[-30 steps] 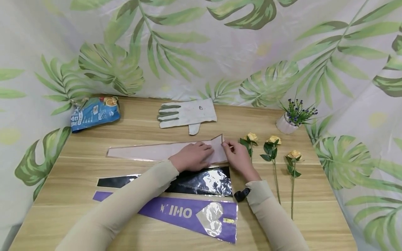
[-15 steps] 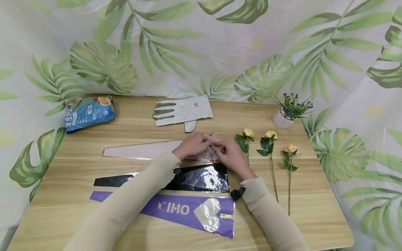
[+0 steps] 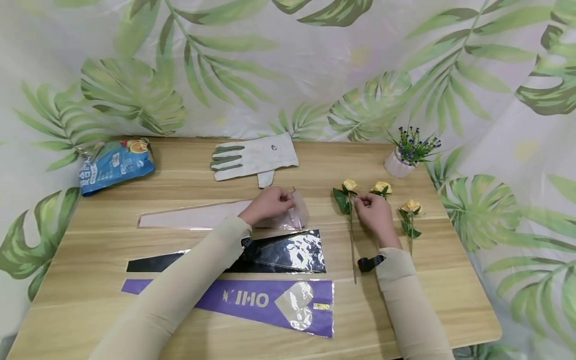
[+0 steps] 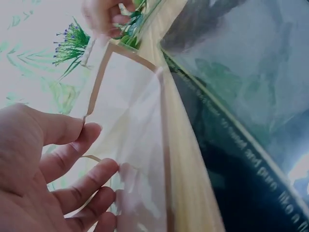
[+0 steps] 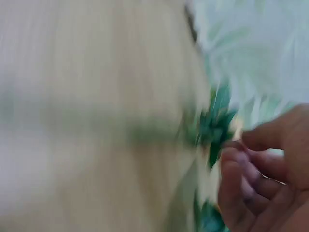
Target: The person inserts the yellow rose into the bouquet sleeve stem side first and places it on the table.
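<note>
In the head view my left hand (image 3: 272, 203) is over the wide end of a pale pink flower sleeve (image 3: 189, 216). The left wrist view shows its thumb and forefinger pinching the brown-edged film, the mouth edges standing apart. My right hand (image 3: 377, 214) is over the roses with fingers bent. Its fingertips are close by the stem of the leftmost yellow rose (image 3: 349, 185); blur in the right wrist view hides whether they hold it. A second yellow rose (image 3: 382, 187) is partly covered by this hand. Another yellow rose (image 3: 411, 206) lies to the right.
A black sleeve (image 3: 292, 252) and a purple sleeve (image 3: 243, 300) lie nearer me. A grey-white work glove (image 3: 265, 155) lies at the back. A blue pouch (image 3: 117, 167) stands back left, a potted plant (image 3: 400, 164) back right.
My right hand has left the sleeve's mouth and moved right to the roses. My left hand keeps hold of the sleeve, whose wide end has been pulled up and apart. The head view has shifted slightly.
</note>
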Available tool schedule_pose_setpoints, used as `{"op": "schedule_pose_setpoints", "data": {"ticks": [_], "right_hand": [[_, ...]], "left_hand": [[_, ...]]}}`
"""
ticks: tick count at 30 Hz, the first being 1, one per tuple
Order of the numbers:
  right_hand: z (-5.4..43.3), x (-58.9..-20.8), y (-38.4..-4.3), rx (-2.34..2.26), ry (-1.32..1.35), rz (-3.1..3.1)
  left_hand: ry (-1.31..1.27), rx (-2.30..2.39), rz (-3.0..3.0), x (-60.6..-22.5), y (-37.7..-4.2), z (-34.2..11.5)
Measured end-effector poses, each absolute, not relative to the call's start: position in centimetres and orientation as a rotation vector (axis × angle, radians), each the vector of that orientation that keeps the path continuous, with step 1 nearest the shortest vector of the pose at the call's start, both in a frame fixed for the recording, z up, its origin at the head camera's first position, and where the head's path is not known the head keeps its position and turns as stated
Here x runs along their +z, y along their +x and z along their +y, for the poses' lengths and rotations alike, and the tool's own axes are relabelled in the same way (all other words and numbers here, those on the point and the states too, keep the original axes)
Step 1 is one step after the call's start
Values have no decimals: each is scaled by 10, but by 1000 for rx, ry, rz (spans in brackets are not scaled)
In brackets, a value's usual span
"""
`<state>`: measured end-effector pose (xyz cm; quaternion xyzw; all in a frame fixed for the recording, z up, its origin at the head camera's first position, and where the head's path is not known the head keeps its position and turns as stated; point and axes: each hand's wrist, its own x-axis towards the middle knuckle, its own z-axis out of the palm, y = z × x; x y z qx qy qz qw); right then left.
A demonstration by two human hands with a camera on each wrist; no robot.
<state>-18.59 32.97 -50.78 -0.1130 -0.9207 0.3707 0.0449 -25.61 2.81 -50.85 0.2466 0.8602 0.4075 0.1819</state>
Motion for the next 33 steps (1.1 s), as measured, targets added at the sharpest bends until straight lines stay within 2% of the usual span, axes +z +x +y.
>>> {"op": "schedule_pose_setpoints", "data": {"ticks": [3, 10, 12, 15, 18, 20, 25, 30, 33], "right_hand": [[347, -516, -188, 1103, -298, -2916], [331, -513, -209, 1118, -264, -3034], [333, -504, -208, 1326, -317, -3052], [344, -484, -203, 1909, -388, -2861], [353, -459, -198, 2466, -361, -2352], [355, -446, -195, 2637, -254, -1954], [339, -434, -193, 2492, -72, -1418], [327, -452, -188, 2146, -119, -1512], [325, -466, -183, 2096, -181, -1545]], "left_hand": [[717, 1150, 2430, -510, -258, 31], [685, 1178, 2406, -507, -261, 18], [705, 1176, 2389, -507, -261, 19], [742, 1191, 2351, -509, -260, 21], [743, 1201, 2337, -510, -258, 20], [716, 1208, 2345, -511, -258, 20], [653, 1217, 2355, -512, -259, 18], [655, 1237, 2325, -512, -259, 21], [666, 1260, 2321, -513, -258, 25]]}}
